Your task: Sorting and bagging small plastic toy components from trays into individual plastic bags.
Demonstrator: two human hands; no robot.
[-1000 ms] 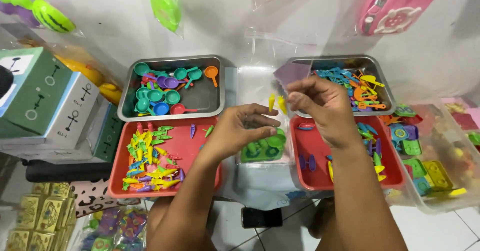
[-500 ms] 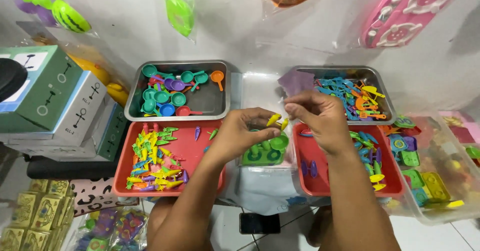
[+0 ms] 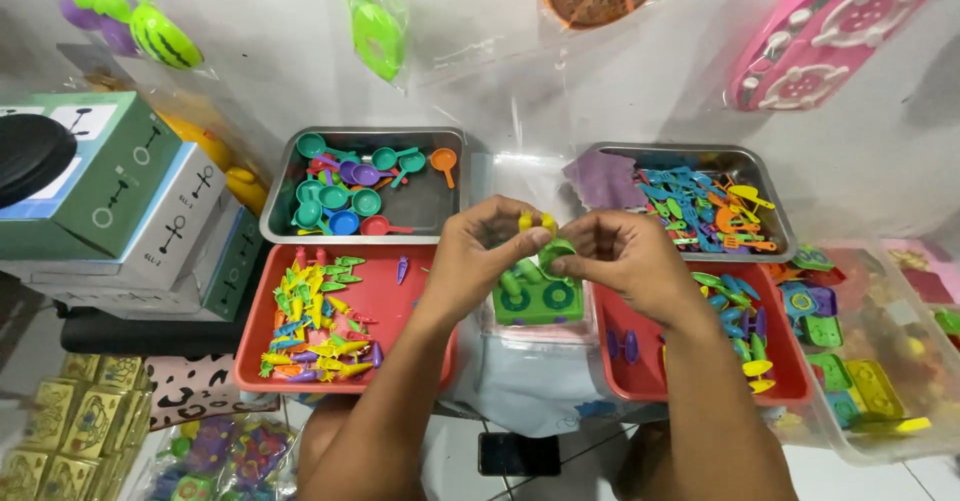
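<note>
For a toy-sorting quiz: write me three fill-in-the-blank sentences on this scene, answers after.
1. Both hands, the left hand and the right hand, pinch a small ____ piece.
2. Below it sits a ____ toy stove.
3. The metal tray of toy pots stands directly behind the left ____ tray.

Answers: yellow; green; red

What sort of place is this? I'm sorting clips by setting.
Probably a small toy-packing workbench: metal tray and red tray of tiny plastic toy parts, bagged toys hanging on the wall, stacked boxes.
</note>
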